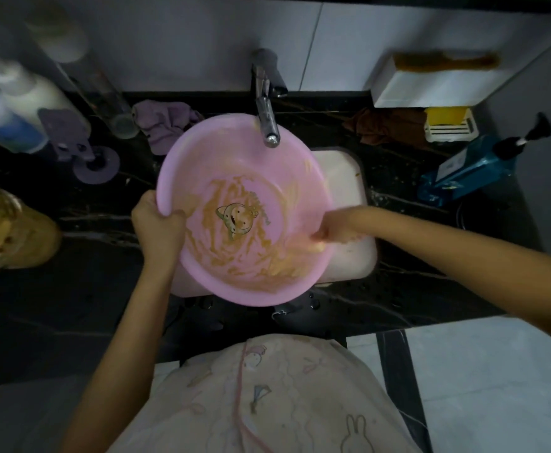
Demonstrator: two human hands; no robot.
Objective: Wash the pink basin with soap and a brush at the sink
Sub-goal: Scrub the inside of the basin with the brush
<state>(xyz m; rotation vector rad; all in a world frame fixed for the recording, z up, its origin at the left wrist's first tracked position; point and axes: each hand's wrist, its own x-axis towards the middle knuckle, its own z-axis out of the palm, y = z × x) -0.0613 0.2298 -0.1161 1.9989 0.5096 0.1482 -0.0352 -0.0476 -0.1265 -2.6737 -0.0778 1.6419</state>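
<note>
The pink basin [235, 152] sits over the white sink [343, 178], under the tap [267, 122], its smeared inside facing up. The left hand [158, 223] grips the near-left rim, fingers curled over the edge. The right hand [333, 228] is blurred against the lower right wall; whether it holds a brush I cannot tell. Most smears lie to its left, across the bottom.
</note>
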